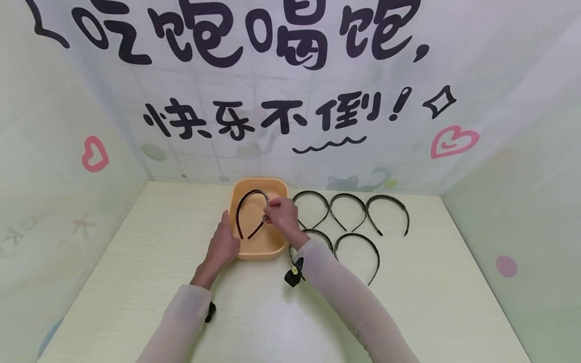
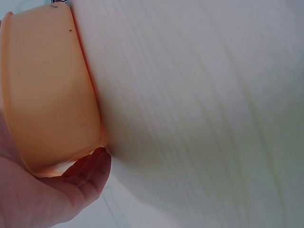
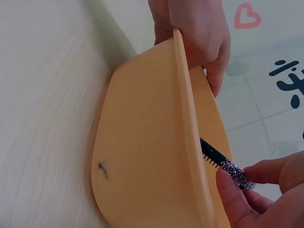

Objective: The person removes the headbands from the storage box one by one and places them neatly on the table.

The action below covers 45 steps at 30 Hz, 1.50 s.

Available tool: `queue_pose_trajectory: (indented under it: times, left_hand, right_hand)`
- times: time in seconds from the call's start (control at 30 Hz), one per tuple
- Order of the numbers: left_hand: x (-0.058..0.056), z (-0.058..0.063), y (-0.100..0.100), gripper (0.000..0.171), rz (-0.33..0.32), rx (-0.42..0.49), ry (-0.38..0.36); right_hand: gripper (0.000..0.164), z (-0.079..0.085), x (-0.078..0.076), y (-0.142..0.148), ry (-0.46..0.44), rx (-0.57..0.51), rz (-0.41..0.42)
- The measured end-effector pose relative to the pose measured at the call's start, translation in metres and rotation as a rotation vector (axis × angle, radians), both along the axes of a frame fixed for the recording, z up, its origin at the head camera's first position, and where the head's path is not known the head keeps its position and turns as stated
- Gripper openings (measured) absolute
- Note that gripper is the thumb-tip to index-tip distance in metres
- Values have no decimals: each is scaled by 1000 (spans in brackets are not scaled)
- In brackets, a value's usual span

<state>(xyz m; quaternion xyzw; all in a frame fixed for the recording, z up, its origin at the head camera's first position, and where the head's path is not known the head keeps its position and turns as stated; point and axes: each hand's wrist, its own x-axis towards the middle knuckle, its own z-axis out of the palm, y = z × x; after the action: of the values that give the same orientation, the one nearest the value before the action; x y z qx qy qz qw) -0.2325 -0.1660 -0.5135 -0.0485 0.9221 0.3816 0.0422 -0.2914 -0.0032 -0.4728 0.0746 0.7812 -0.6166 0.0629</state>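
Observation:
A peach-orange plastic bin (image 1: 260,256) stands on the table. My left hand (image 1: 222,242) grips its left side; in the left wrist view the fingers (image 2: 90,173) curl against the bin's outer wall. My right hand (image 1: 282,217) pinches a black toothed headband (image 1: 238,214) by its right side, and the band is over the bin's inside with its ends toward me. Glitter covers the pinched part of the headband (image 3: 232,173) in the right wrist view. Whether the band touches the bin floor, I cannot tell.
Right of the bin lie several more toothed headbands in two rows, such as a back-row headband (image 1: 347,195) and a front-row headband (image 1: 378,252). My right forearm partly covers the front row. A printed backdrop (image 1: 254,161) borders the table (image 1: 181,201).

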Motion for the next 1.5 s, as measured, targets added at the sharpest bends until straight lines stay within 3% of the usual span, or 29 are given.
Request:
queue_pose_trajectory:
  times: [0.4, 0.6, 1.0, 1.3, 1.5]
  left_hand:
    - [-1, 1, 2, 80, 13, -3, -17]
    - [-1, 1, 1, 81, 9, -1, -21]
    - [-1, 3, 1, 84, 12, 9, -24]
    - [-3, 2, 0, 83, 13, 8, -31]
    - [-2, 0, 0, 84, 13, 8, -41]
  right_hand:
    - [44, 6, 1, 11, -45, -44, 26]
    - [44, 9, 2, 22, -77, -134, 57]
    - [44, 5, 0, 50, -146, -189, 100]
    - [44, 4, 2, 72, -126, -236, 99]
    - [43, 2, 9, 92, -109, -207, 93]
